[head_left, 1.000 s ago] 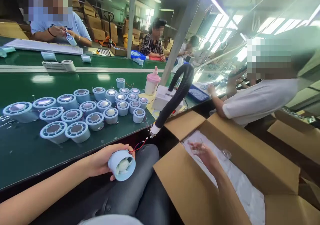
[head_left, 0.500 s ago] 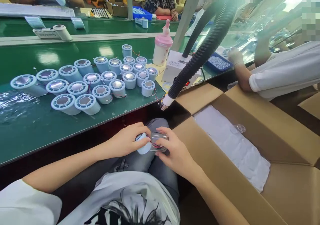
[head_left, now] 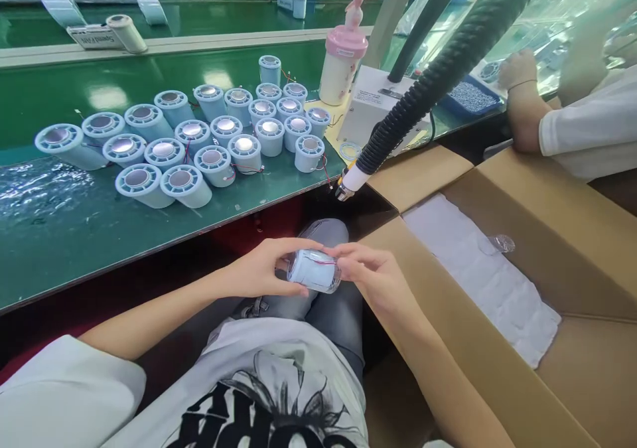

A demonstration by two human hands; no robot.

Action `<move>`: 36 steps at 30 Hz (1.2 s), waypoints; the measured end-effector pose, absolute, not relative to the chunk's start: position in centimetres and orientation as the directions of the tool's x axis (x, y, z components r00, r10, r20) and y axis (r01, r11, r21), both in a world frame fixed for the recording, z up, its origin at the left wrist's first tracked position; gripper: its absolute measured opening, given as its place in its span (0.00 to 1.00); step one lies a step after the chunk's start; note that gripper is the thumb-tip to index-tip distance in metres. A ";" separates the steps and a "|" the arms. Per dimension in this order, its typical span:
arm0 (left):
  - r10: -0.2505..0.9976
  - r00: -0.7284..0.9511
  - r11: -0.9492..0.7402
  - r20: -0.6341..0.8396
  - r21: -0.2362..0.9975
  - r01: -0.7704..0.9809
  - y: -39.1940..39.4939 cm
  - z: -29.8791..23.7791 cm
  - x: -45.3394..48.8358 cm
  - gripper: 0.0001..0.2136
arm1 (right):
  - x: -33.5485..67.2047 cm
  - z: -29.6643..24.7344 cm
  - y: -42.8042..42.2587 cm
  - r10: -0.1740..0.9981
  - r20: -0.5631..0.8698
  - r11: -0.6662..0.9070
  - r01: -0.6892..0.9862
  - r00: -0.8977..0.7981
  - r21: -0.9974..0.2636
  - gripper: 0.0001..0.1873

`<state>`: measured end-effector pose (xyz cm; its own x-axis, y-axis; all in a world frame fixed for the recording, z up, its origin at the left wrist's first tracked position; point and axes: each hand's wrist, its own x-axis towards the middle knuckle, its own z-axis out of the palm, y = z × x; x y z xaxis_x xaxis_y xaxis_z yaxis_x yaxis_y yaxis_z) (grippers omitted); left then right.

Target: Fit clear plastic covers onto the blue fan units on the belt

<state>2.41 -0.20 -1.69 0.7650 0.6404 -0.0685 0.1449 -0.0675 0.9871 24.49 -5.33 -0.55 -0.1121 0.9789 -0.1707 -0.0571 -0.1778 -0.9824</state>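
Observation:
Over my lap, both hands hold one pale blue cylindrical fan part [head_left: 313, 270] with a thin red wire along it and a clear cover on its right end. My left hand [head_left: 266, 269] wraps its left end, fingers curled. My right hand [head_left: 371, 277] grips the right end with the clear cover. On the green belt [head_left: 60, 216] stand several more of these blue cylinders [head_left: 199, 139], upright in rows.
An open cardboard box [head_left: 497, 282] lined with white foam sheet is at my right, one clear cap [head_left: 500, 243] lying on it. A black corrugated hose [head_left: 428, 83] ends in a nozzle above my knees. A white unit [head_left: 371, 103], a pink-lidded bottle [head_left: 341, 56] and a co-worker's arm [head_left: 527, 103] lie beyond.
My right hand came out of the box with a clear cover and met the left hand; the cover now sits on the cylinder's end. The view has tilted down.

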 end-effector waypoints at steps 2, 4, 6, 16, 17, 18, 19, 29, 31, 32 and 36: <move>0.668 0.733 0.070 -0.128 0.992 0.110 -0.6 -1.6 2.5 0.31 | 24.7 -0.6 -5.5 0.980 -0.109 -0.120 -0.055 -0.169 -0.991 0.06; 0.696 0.695 0.206 -0.180 0.977 0.047 -0.9 -1.6 2.6 0.30 | 24.9 -0.7 -5.8 0.976 0.031 0.053 0.094 -0.215 -0.994 0.13; 0.695 0.683 0.310 -0.222 0.951 -0.006 -1.1 -1.6 2.5 0.30 | 25.0 -0.8 -6.2 0.950 0.180 0.253 0.291 -0.255 -0.923 0.23; 0.638 0.765 0.091 -0.082 0.995 0.030 -1.0 -0.5 1.7 0.36 | 25.1 -0.9 -7.2 0.947 0.134 0.222 0.296 -0.292 -0.929 0.23; 0.637 0.768 0.071 -0.064 0.997 0.025 -1.0 -0.4 1.6 0.36 | 25.0 -0.8 -7.2 0.949 0.115 0.199 0.274 -0.292 -0.941 0.23; 0.638 0.769 0.049 -0.049 0.999 0.024 -1.0 -0.3 1.6 0.36 | 25.0 -0.6 -7.2 0.951 0.101 0.179 0.251 -0.293 -0.951 0.23; 0.640 0.767 0.024 -0.036 0.999 0.028 -1.1 -0.3 1.6 0.35 | 24.9 -0.5 -7.2 0.952 0.089 0.160 0.227 -0.293 -0.961 0.23; 0.624 0.779 -0.176 0.055 0.982 0.071 -1.2 0.0 1.0 0.36 | 24.8 0.3 -7.0 0.943 -0.091 -0.094 0.006 -0.319 -0.996 0.22; 0.622 0.780 -0.190 0.070 0.980 0.063 -1.2 0.0 1.0 0.36 | 24.7 0.4 -6.9 0.936 -0.137 -0.151 -0.018 -0.323 -0.988 0.23; 0.622 0.779 -0.197 0.078 0.979 0.059 -1.2 0.0 1.0 0.36 | 24.6 0.4 -6.9 0.931 -0.161 -0.180 -0.030 -0.327 -0.983 0.23; 0.615 0.780 -0.232 0.114 0.972 0.041 -0.9 -0.2 1.0 0.36 | 24.4 0.5 -6.7 0.910 -0.251 -0.282 -0.047 -0.329 -0.958 0.24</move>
<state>0.96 -0.92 -0.18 0.7801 0.6152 0.1138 0.0408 -0.2315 0.9720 24.39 -6.70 0.55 -0.3286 0.9104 -0.2514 -0.0468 -0.2816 -0.9584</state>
